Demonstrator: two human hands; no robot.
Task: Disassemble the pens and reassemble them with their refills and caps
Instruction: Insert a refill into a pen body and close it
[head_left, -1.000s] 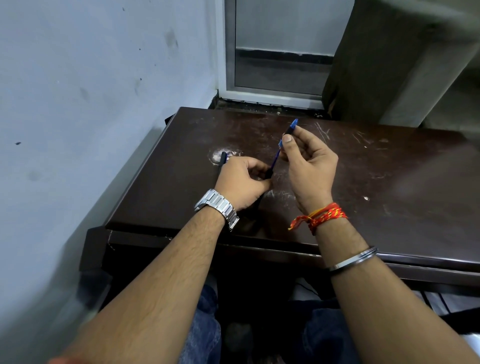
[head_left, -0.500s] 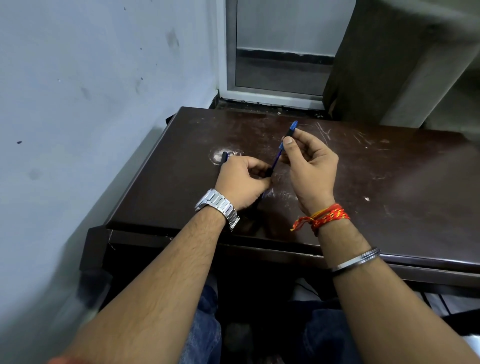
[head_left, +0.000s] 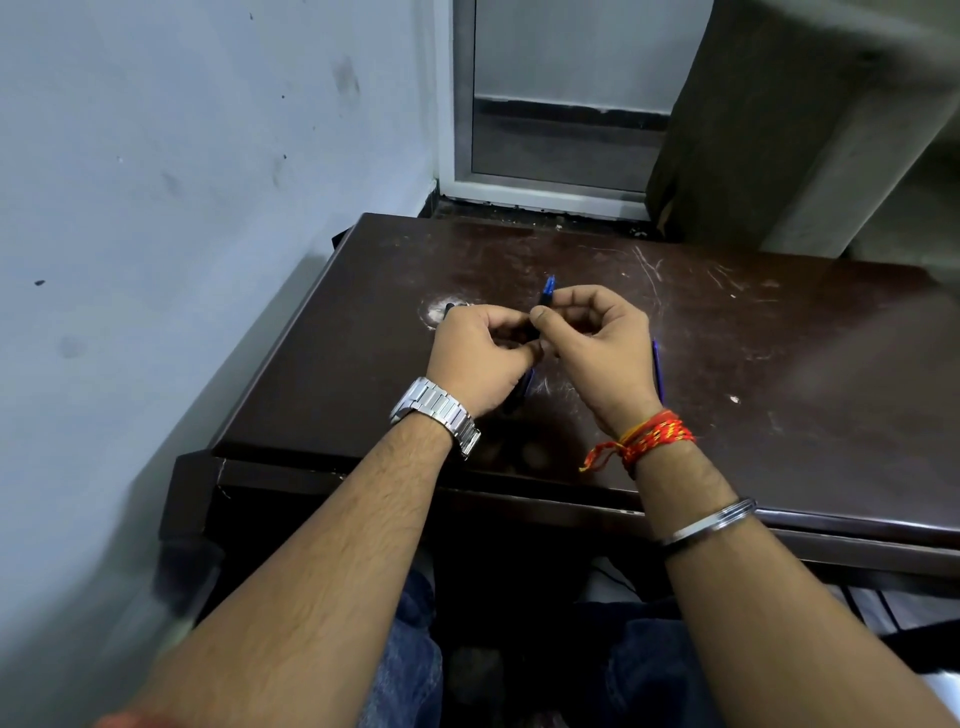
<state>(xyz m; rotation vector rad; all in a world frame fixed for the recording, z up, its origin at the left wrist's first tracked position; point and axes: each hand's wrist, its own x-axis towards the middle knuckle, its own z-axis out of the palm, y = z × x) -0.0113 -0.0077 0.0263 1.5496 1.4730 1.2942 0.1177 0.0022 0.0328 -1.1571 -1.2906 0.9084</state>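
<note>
Blue pen barrel (head_left: 547, 291), a second ago stretched long between both hands, now shows only its tip; left hand (head_left: 480, 358) and right hand (head_left: 597, 353) each grip it closed, likely seating the refill.

A dark brown table (head_left: 779, 364) with a scratched, glossy top stands in the corner against a pale blue-grey wall (head_left: 182, 182) marked with small dark smudges. Behind its far edge is a white-framed door panel (head_left: 561, 104), and a dark curtain (head_left: 779, 130) hangs to the right. Blue jeans (head_left: 410, 665) show beneath the near edge.
</note>
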